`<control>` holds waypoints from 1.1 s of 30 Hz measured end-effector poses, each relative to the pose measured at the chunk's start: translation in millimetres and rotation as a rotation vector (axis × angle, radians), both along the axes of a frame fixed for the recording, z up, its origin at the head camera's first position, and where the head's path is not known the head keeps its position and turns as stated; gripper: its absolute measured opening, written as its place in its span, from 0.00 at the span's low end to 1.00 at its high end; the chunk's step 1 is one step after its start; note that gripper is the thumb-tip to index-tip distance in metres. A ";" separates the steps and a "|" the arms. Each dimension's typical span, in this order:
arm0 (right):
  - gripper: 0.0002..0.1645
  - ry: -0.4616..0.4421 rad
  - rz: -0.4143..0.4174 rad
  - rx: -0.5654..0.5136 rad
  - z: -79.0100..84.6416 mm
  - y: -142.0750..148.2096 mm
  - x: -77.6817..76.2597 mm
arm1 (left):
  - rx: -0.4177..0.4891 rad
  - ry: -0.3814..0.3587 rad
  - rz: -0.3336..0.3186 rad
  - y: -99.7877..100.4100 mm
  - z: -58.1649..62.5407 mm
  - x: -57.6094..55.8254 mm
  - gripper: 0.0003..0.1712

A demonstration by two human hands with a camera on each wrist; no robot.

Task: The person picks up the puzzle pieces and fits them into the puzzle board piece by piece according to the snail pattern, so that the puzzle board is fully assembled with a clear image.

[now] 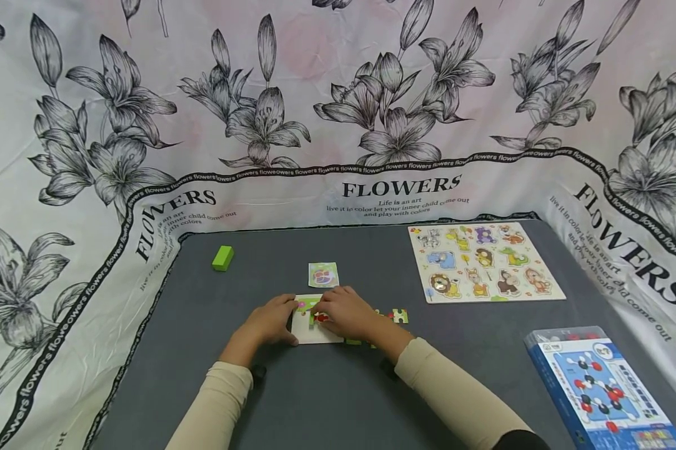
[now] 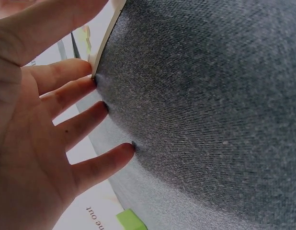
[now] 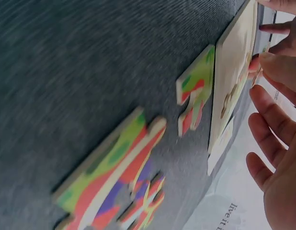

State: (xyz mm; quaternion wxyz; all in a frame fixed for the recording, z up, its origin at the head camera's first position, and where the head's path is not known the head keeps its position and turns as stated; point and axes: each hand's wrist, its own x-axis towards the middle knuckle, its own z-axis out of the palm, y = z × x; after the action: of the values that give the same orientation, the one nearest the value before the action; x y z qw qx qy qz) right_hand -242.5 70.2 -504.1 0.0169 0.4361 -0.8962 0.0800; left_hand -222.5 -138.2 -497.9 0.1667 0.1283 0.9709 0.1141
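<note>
My left hand rests at the left edge of a small pale puzzle board, its fingers near the far corner and its thumb near the front one. In the left wrist view these fingers are mostly straight, with fingertips at the board's edge and on the cloth. Over the board, my right hand pinches a small puzzle piece with red on it; the hand partly hides it. Green puzzle parts show in the board's far side. Loose puzzle pieces lie to the right, partly under my right forearm.
A small picture card lies just beyond the board. A green block sits farther back left. An animal puzzle board is at the back right, and a blue box with a molecule picture at the front right.
</note>
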 end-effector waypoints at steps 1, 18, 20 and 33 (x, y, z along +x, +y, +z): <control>0.16 0.008 0.000 0.001 -0.6 -2.2 0.1 | -0.002 -0.002 -0.002 0.2 -0.3 -0.1 0.48; 0.15 0.010 -0.028 0.049 -10.9 -26.7 -3.0 | 0.006 -0.010 -0.004 0.1 7.0 2.3 0.48; 0.15 0.018 -0.028 0.047 -11.4 -28.3 -3.5 | 0.003 -0.007 -0.008 0.1 8.2 2.3 0.48; 0.13 0.077 -0.017 0.061 -12.8 -33.6 -3.1 | -0.004 0.011 -0.027 -0.9 6.2 2.0 0.47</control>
State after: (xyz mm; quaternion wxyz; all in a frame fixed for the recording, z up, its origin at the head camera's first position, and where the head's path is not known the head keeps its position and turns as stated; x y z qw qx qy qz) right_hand -245.6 36.6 -516.9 0.0390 0.4317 -0.9005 0.0358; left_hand -220.4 -139.1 -491.7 0.1633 0.1417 0.9702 0.1090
